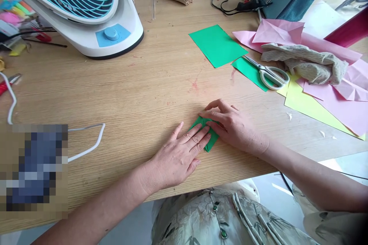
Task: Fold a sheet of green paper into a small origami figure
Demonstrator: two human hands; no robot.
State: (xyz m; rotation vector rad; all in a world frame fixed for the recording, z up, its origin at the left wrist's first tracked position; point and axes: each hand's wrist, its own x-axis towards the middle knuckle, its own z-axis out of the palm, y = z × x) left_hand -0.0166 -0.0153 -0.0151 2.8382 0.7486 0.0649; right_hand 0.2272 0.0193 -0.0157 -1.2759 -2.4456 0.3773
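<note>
At the far left a white and blue fan (86, 4) stands on the wooden tabletop (129, 92), and a white cord (86, 149) loops across the wood nearer the person. The left hand (178, 155) lies palm down and flat, with its fingers stretched out and slightly spread. It grips nothing, and its fingertips rest on the left part of a small folded green paper (211, 142). That paper sits close to the near edge of the tabletop, directly between the two hands, just right of the left hand and just left of the right. Most of it is covered, so its long axis is hard to judge, but one visible corner points back toward the person. The right hand (230, 124) reaches in from the right, also palm down and unclenched, and its fingers press on the paper's upper part. Both hands touch the paper, about equally near. Farther back and to the right lie a flat green sheet (217, 45), scissors (268, 72) on a green scrap, a crumpled cloth (304, 63), and yellow paper (307, 103) under pink paper (339, 111).
</note>
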